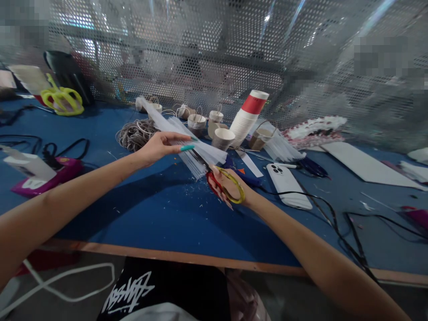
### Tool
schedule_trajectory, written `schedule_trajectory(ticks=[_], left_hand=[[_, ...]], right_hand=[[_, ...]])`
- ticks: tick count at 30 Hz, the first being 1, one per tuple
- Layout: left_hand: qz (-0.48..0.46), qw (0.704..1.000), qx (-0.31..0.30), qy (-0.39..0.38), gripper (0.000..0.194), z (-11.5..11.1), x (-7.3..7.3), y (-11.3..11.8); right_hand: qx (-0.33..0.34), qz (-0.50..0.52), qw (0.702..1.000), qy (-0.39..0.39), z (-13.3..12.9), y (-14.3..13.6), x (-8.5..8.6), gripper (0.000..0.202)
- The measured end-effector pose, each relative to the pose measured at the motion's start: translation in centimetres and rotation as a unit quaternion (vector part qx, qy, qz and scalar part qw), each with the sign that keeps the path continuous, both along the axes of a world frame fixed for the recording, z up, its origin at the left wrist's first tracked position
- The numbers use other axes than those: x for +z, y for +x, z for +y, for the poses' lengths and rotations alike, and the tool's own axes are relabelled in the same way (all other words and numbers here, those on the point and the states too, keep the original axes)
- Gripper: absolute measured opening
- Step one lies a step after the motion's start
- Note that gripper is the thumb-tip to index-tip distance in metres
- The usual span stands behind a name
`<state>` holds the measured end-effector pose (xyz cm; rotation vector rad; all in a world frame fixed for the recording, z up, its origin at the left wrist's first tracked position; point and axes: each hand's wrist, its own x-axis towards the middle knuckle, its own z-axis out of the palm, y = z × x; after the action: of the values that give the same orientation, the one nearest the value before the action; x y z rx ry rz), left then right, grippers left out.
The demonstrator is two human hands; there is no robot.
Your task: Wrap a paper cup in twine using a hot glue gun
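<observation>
My left hand [163, 146], with teal nails, pinches a long translucent white plastic strip [214, 152] between thumb and fingers. Beneath it lies a bundle of thin translucent sticks [192, 166] on the blue table. My right hand [225, 183] is closed around the looped handles of scissors [236, 196], one loop yellow and one red. Their dark blades point up and left, at the strip and the sticks; whether the blades touch either one is hard to tell. A coil of grey-brown cord [137, 133] lies just behind my left hand.
Behind my hands stand a leaning stack of paper cups [245, 119] and several small cups with cord. A white phone [289, 186] and black cables [351, 232] lie to the right. At left are a purple power strip [50, 178] and a yellow basket-like object [63, 100].
</observation>
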<state>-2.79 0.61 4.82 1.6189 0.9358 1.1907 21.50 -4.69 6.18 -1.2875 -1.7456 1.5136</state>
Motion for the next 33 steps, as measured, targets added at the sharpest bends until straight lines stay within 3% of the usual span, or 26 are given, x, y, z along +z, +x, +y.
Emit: schedule_trajectory(ticks=[7, 13, 18, 26, 33], left_hand=[[-0.011, 0.999, 0.046, -0.009, 0.038, 0.4, -0.6, 0.1], [-0.019, 0.999, 0.039, -0.003, 0.044, 0.1, -0.1, 0.0], [0.001, 1.0, 0.021, -0.012, 0.051, -0.2, 0.3, -0.2], [0.064, 0.997, -0.017, 0.028, 0.059, -0.9, 0.7, 0.0], [0.063, 0.996, -0.049, 0.03, 0.066, -1.5, 0.9, 0.6]], right_hand=[[0.028, 0.013, 0.999, -0.01, 0.2, 0.2, -0.2, 0.064], [0.06, 0.055, 0.997, 0.017, 0.7, 0.8, -0.8, 0.065], [0.088, 0.075, 0.993, -0.007, 1.5, 1.2, -1.5, 0.064], [0.074, 0.054, 0.996, 0.004, 1.2, 0.9, -1.0, 0.065], [0.098, 0.055, 0.993, 0.018, 1.2, 1.0, -1.2, 0.06]])
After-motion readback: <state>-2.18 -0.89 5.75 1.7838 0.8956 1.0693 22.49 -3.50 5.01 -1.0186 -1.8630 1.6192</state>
